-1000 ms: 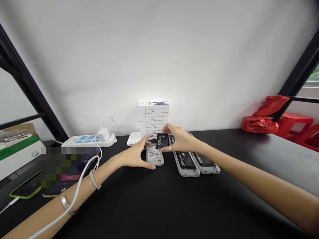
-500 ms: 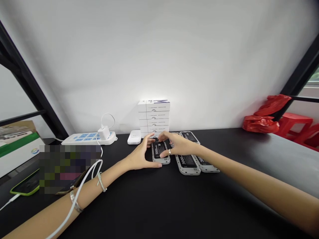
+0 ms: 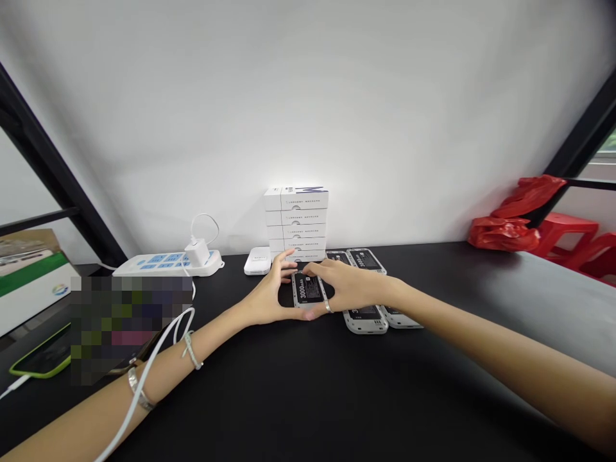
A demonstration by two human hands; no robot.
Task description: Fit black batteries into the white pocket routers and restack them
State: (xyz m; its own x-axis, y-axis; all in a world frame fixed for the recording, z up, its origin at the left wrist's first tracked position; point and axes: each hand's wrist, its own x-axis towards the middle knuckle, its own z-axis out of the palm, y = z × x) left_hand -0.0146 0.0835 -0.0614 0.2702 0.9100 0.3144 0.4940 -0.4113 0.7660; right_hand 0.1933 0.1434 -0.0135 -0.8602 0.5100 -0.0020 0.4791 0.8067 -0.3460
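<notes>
Between my hands lies a white-framed handheld device (image 3: 308, 290), back side up, with a black battery marked 3000mAh. My left hand (image 3: 269, 296) curves around its left side, thumb along the near edge and some fingertips at the far left corner; the index finger is raised. From the right, my right hand (image 3: 344, 285) spans the same device, fingertips at its far edge and thumb at its near edge, meeting the left thumb. Several similar devices lie to the right in rows, among them a front one (image 3: 366, 321) and a back one (image 3: 366, 260), partly hidden by my right hand and forearm.
Behind the hands stands a stack of white boxes (image 3: 297, 218) against the wall. A small white case (image 3: 258, 262), a power strip (image 3: 144, 265) with a plugged-in charger (image 3: 196, 253), and a green-edged phone (image 3: 43, 353) are leftward. A white cable (image 3: 144, 378) crosses my left forearm.
My right hand has shifted so its thumb moved from the battery's face down to the near edge, meeting my left thumb. The device stays in about the same place.
</notes>
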